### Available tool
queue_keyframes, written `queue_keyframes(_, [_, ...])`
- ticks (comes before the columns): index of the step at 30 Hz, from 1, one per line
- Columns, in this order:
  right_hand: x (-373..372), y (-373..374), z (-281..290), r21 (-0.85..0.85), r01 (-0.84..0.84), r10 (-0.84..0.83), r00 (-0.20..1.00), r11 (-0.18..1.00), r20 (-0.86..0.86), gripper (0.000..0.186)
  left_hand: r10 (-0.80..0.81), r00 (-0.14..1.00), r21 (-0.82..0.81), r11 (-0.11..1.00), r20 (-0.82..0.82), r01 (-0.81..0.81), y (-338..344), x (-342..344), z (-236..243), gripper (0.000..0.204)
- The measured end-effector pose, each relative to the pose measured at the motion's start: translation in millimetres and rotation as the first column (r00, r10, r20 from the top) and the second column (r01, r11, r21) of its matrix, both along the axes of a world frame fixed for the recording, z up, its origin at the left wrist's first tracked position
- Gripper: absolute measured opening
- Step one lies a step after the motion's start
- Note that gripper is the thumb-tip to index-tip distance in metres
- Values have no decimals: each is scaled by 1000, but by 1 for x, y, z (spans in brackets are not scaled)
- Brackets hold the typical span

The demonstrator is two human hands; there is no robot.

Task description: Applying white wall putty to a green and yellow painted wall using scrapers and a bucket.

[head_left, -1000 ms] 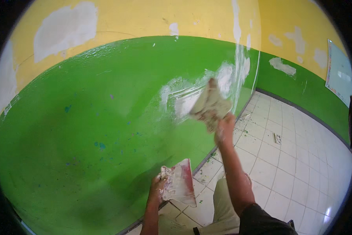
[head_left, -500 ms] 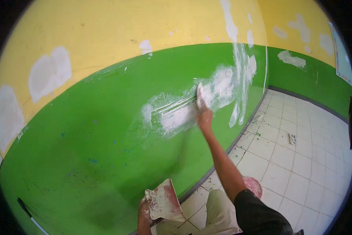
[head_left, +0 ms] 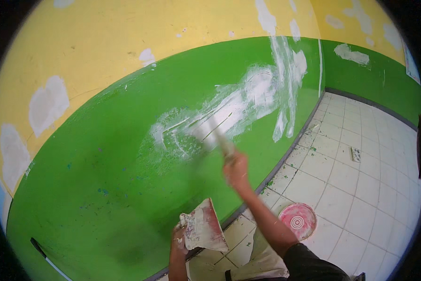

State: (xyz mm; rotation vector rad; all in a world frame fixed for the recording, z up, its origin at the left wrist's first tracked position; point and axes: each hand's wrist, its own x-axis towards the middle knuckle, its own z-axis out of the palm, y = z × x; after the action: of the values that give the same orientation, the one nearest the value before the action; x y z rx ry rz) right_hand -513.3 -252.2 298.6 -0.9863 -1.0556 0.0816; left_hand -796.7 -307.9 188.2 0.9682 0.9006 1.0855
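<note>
My right hand (head_left: 236,171) is closed round the handle of a putty knife (head_left: 223,143), smeared by motion. Its pale blade lies over the left part of a wide patch of white filler (head_left: 229,117) on the green wall (head_left: 126,112). Low in front of me, my left hand (head_left: 177,238) grips the left edge of a flat, reddish putty board (head_left: 206,227). Whitish filler coats much of the board and sticks to its upper left corner, by my fingers.
A round red lid or tub (head_left: 297,222) with white rings stands on the white tiled floor (head_left: 346,206) to my right. Farther off lies a small flat piece (head_left: 355,154). Green flakes dot the tiles along the grey skirting (head_left: 290,161). More white patches mark the yellow upper wall (head_left: 112,47).
My right hand has moved left and down with the putty knife, which has passed across the filler patch. The view has shifted, bringing more of the red round thing into sight.
</note>
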Motion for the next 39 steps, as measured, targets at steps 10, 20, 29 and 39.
queue_keyframes(10, [55,148,-48,230,142,-170,980,963,106,65,-120,904,133,989,409,71,-52,0,36,61])
queue_keyframes(20, [-102,33,-99,268,-123,59,970,956,236,60,-75,859,160,987,507,-9,-66,-20,81,58])
queue_keyframes(29, [26,98,16,168,259,-253,966,951,-59,56,71,900,180,970,429,-162,-70,-42,80,54])
queue_keyframes(39, [-109,11,-62,194,-188,89,900,963,427,51,48,880,166,976,472,-142,-76,-67,52,60])
